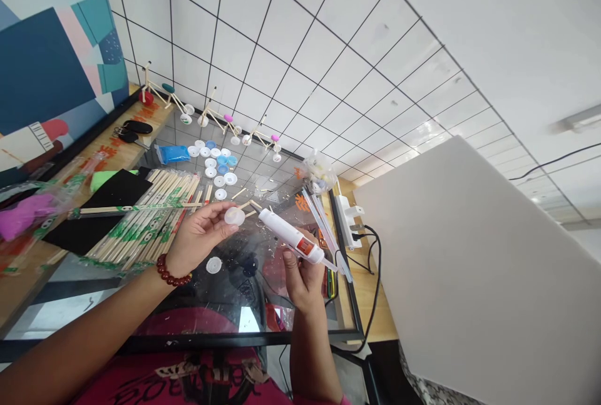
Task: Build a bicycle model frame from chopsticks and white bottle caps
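Note:
My left hand (200, 234), with a red bead bracelet on the wrist, pinches a whitish translucent bottle cap (234, 216) at its edge. Just beyond the cap is a short wooden stick piece (251, 203); whether it touches the cap is unclear. A white and orange glue gun (288, 235) is gripped in my right hand (303, 272), its nozzle pointing up and left near the stick and the cap. On the glass tabletop below, a white cap (214, 265) lies by itself. More white and blue caps (222, 159) are grouped farther back.
Wrapped chopsticks (141, 223) and a black sheet (101, 208) lie at left. Small stick-and-cap models (211, 114) stand along the tiled wall. Clear glue sticks (326, 230), a power strip (348, 220) and a black cable (375, 298) are at right, beside a large pale panel (479, 267).

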`<act>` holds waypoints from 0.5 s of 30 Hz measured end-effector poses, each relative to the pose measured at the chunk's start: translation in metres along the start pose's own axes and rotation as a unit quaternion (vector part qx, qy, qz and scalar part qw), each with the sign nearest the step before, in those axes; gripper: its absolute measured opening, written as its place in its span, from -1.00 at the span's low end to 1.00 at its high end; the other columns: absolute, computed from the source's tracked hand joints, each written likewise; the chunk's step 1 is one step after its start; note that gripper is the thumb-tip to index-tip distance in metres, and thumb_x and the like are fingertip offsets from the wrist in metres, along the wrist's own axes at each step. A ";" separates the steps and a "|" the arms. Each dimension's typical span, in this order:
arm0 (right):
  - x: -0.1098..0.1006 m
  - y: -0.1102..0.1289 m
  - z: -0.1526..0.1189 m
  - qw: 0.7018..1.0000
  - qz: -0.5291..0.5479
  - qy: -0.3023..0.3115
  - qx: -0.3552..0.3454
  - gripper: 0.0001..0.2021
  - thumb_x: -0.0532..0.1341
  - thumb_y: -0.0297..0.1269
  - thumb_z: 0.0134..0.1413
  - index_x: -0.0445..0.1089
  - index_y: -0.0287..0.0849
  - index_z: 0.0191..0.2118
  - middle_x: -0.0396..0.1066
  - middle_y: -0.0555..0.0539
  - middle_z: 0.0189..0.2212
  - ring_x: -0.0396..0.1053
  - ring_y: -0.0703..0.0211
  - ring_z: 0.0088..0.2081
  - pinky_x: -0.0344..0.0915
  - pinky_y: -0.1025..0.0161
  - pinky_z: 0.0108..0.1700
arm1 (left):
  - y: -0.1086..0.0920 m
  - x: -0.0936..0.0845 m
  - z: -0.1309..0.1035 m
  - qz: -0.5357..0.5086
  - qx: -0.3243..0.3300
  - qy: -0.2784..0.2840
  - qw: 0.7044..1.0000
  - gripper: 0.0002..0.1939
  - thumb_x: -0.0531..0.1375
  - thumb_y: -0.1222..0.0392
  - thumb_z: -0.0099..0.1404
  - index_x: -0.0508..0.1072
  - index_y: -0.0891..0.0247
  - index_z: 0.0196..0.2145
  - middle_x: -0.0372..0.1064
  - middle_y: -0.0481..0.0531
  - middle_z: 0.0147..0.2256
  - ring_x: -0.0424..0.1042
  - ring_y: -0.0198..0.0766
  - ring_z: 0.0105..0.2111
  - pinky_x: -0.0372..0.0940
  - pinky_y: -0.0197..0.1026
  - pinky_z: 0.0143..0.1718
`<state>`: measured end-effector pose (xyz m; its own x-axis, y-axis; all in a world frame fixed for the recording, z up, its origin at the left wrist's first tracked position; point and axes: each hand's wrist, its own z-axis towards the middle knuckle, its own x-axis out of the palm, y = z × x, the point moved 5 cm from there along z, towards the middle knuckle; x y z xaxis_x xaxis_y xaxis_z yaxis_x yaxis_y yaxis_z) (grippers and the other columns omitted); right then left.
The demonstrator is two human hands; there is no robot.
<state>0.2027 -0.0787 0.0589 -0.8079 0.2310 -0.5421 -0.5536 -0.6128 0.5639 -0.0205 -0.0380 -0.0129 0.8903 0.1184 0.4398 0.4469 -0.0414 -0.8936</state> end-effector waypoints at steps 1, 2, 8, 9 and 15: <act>0.000 0.000 0.000 1.000 0.000 -0.001 -0.003 -0.76 0.19 -0.30 0.40 0.46 -0.10 0.10 0.57 -0.14 -0.08 0.52 0.02 -0.07 0.44 0.08 -0.02 | 0.000 0.000 0.000 -0.001 0.000 -0.003 1.000 -0.43 0.63 0.02 -0.08 0.66 0.23 -0.10 0.67 0.18 -0.04 0.63 -0.04 -0.03 0.51 0.02 0.11; 0.000 0.000 0.000 1.000 0.002 -0.002 -0.004 -0.76 0.19 -0.31 0.40 0.46 -0.10 0.10 0.56 -0.14 -0.08 0.52 0.02 -0.07 0.44 0.09 -0.03 | 0.001 -0.001 0.000 -0.001 -0.002 -0.005 1.000 -0.42 0.63 0.02 -0.08 0.66 0.23 -0.10 0.67 0.18 -0.05 0.63 -0.04 -0.04 0.51 0.02 0.10; -0.002 -0.003 -0.003 1.000 0.015 -0.005 0.009 -0.76 0.20 -0.33 0.39 0.46 -0.09 0.10 0.55 -0.13 -0.08 0.51 0.05 -0.07 0.44 0.13 -0.02 | 0.007 -0.003 0.002 -0.037 -0.028 -0.009 0.999 -0.43 0.62 0.00 -0.06 0.68 0.22 -0.09 0.68 0.15 -0.09 0.63 -0.09 -0.07 0.52 -0.07 0.02; -0.003 -0.004 -0.004 1.000 0.021 -0.009 0.015 -0.76 0.21 -0.32 0.39 0.47 -0.09 0.10 0.55 -0.13 -0.08 0.51 0.05 -0.07 0.44 0.13 -0.02 | 0.008 -0.003 0.003 -0.050 -0.036 -0.011 0.998 -0.43 0.63 0.01 -0.07 0.68 0.22 -0.10 0.68 0.13 -0.10 0.63 -0.11 -0.08 0.52 -0.10 0.00; -0.005 -0.011 -0.010 0.997 0.057 -0.036 0.034 -0.74 0.20 -0.29 0.42 0.44 -0.10 0.15 0.52 -0.14 -0.07 0.54 0.06 -0.08 0.48 0.14 -0.04 | 0.005 0.001 0.003 -0.137 -0.090 0.013 0.986 -0.50 0.64 0.09 -0.06 0.70 0.20 -0.15 0.68 0.06 -0.15 0.63 -0.20 -0.17 0.54 -0.11 0.02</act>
<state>0.2150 -0.0808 0.0495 -0.8778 0.2178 -0.4266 -0.4671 -0.5859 0.6622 -0.0173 -0.0348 -0.0169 0.7349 0.1237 0.6668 0.6772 -0.1869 -0.7116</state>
